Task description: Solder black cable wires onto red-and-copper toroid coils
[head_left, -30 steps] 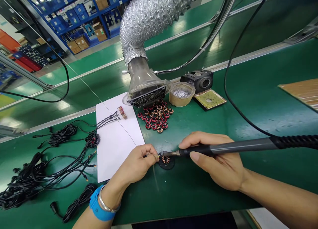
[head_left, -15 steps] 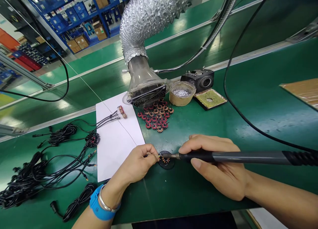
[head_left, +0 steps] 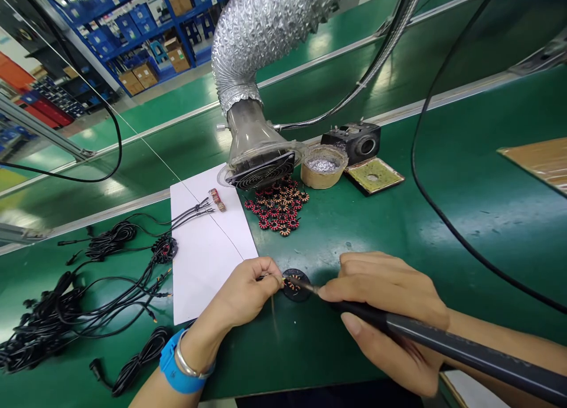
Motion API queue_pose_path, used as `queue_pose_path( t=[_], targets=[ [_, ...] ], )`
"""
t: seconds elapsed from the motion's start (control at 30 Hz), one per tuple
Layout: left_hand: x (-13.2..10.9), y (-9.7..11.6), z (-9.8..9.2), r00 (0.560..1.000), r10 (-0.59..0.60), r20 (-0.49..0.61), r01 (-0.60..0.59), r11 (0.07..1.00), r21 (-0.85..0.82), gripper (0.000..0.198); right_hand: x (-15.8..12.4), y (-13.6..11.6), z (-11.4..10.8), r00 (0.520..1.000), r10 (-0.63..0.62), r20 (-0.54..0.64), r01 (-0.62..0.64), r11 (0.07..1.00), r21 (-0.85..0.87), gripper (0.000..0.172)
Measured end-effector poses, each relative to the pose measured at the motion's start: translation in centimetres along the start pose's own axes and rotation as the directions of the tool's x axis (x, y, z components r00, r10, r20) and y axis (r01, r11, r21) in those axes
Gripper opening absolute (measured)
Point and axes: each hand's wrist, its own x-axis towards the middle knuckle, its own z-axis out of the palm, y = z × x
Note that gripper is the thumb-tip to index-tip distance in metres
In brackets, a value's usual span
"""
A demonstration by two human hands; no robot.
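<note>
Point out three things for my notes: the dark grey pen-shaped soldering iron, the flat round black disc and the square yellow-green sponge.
Soldering iron (head_left: 463,349): head view, on its handle.
Black disc (head_left: 302,296): head view, on its bare lower-right part.
Sponge (head_left: 386,175): head view, right of its central hole.

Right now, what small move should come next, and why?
Perhaps brace the left hand: it pinches a thin wire at the coil, and the iron in the right hand points its tip there, so a slip could shift the wire.
</note>
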Motion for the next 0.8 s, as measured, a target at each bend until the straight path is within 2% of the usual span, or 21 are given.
queue_pose_path(
  t=[0.27, 0.63, 0.8],
  targets=[
    [0.0, -0.3, -0.2, 1.000, 0.013, 0.013, -0.013, 1.000, 0.017, 0.011, 0.5, -0.3, 0.0, 0.999, -0.004, -0.032, 0.004, 1.000, 0.005, 0.027],
    [0.0, -0.3, -0.2, 1.000, 0.009, 0.025, -0.009, 1.000, 0.000, 0.011, 1.3, -0.9, -0.6, 1.000, 0.021, -0.002, -0.021, 1.000, -0.001, 0.026],
    [0.0, -0.2, -0.2, 1.000, 0.021, 0.023, -0.021, 1.000, 0.006, 0.010, 1.0, -0.4, 0.0, 0.998, 0.002, -0.061, -0.003, 1.000, -0.016, 0.022]
  ],
)
